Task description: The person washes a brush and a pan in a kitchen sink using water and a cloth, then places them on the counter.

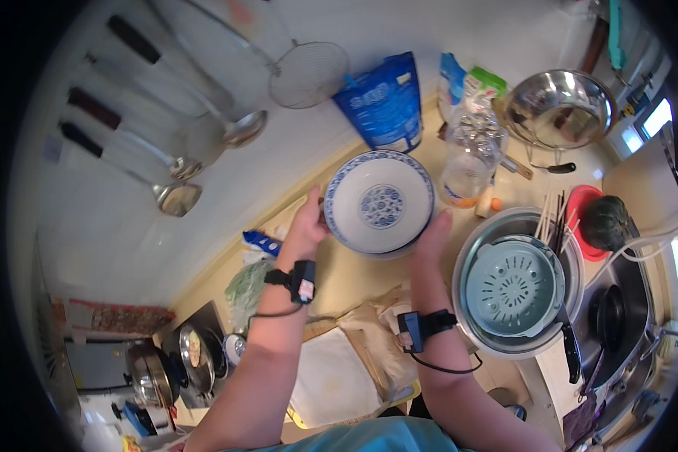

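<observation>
A white ceramic bowl with blue floral patterning is held level over the counter, its inside facing up and bare. My left hand grips its left rim, thumb along the edge and fingers mostly hidden beneath. On the lower right side my right hand supports it, the fingers partly hidden by the bowl. Just beyond the bowl a blue plastic pouch leans against the wall. A clear plastic bottle stands to the right of the bowl.
At right, a metal basin holds a pale-green colander, chopsticks and a black-handled knife. Beyond it are a green squash and a sink with a black pan. Ladles and a wire skimmer hang on the wall. Bagged greens lie left.
</observation>
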A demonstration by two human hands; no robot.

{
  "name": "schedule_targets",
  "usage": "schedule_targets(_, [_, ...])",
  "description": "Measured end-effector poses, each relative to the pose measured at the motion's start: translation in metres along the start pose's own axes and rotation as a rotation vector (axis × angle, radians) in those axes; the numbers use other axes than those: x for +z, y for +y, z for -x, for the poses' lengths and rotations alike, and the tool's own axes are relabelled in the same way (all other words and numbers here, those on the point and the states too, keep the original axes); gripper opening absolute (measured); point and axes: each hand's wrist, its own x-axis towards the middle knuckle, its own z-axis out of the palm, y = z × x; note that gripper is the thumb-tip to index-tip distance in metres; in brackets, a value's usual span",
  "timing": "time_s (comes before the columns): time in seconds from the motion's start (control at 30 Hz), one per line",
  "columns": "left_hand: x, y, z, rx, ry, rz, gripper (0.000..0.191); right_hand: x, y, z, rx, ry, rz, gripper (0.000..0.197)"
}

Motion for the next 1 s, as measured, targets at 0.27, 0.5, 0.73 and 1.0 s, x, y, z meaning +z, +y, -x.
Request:
schedule_targets(0.27, [-0.024, -0.055, 0.182, 0.198, 0.158, -0.166, 0.037, -0.01, -0.015, 0.128, -0.358, -0.036, 0.763, 0.059])
schedule_targets(0.5, [-0.105, -0.053, 0.357, 0.342, 0.116, -0.154, 0.039, -0.024, 0.013, 0.202, -0.551, -0.447, 1.059, 0.052])
schedule_targets(0.73, [-0.234, -0.111, 0.465, 0.429, 0.492, -0.07, 0.035, -0.085, -0.001, 0.26, -0.71, -0.642, 1.327, 0.036])
schedule_targets(1.0, [-0.3, -0.237, 0.446, 0.089, 0.493, -0.197, 0.049, -0.144, 0.003, 0.306, -0.633, -1.017, 1.501, 0.041])
